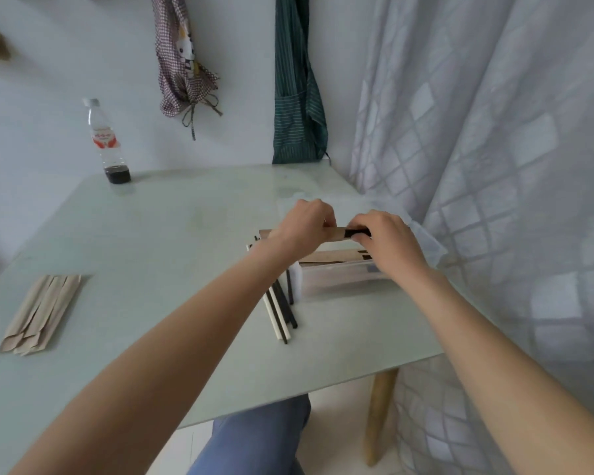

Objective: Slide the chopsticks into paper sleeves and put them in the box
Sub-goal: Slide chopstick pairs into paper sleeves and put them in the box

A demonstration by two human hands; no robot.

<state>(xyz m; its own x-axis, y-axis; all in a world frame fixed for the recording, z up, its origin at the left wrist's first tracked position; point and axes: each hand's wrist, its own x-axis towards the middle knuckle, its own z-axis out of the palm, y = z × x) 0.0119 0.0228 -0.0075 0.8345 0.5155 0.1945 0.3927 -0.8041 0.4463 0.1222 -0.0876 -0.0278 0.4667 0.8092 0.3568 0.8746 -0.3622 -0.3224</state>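
Knee: a leg in blue cloth (pixel 261 437) shows under the surface's near edge, below both forearms.
Left hand: left hand (pixel 304 222) has its fingers curled round the brown paper sleeve (pixel 335 232), holding it level above the box.
Right hand: right hand (pixel 384 240) pinches the black chopsticks (pixel 357 232) at the sleeve's open end; only a short dark stub shows between the hands.
Box: clear box (pixel 340 277) sits directly below the hands, with sleeved pairs already lying inside.
Loose chopsticks: black and white sticks (pixel 280 313) lie just left of the box, under the left wrist.
Spare sleeves: stack of empty sleeves (pixel 40 313) lies well to the left of the left arm.
Risk, tearing: a skewed push could likely split or crumple the thin paper.
Risk, mismatch: one stick may slide ahead of the other if the pinch is uneven.
Risk, knock: lowering the wrists could nudge the loose sticks toward the surface (pixel 151 234) edge.
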